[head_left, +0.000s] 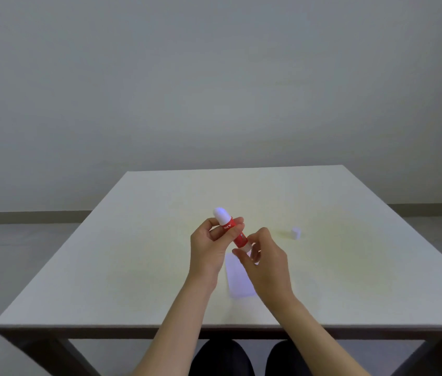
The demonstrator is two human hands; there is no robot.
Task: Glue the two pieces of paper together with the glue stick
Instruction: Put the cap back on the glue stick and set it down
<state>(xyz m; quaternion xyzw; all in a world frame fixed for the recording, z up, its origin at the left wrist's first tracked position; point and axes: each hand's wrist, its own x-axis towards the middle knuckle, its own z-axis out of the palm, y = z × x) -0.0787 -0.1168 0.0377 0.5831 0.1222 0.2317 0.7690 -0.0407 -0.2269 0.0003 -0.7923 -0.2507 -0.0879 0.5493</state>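
A red glue stick (237, 238) with a white rounded tip (221, 215) is held tilted above the table, tip pointing up and away. My left hand (211, 245) grips its upper red part between thumb and fingers. My right hand (264, 260) pinches the white base at its lower end. A small white cap (296, 233) stands on the table to the right of my hands. A white piece of paper (237, 278) lies flat on the table under my hands, partly hidden by my right hand. I can make out only this one sheet.
The pale table (133, 267) reaches from its front edge near me to a plain grey wall behind. Dark-clothed knees (222, 359) show below the front edge. The floor is visible at both sides.
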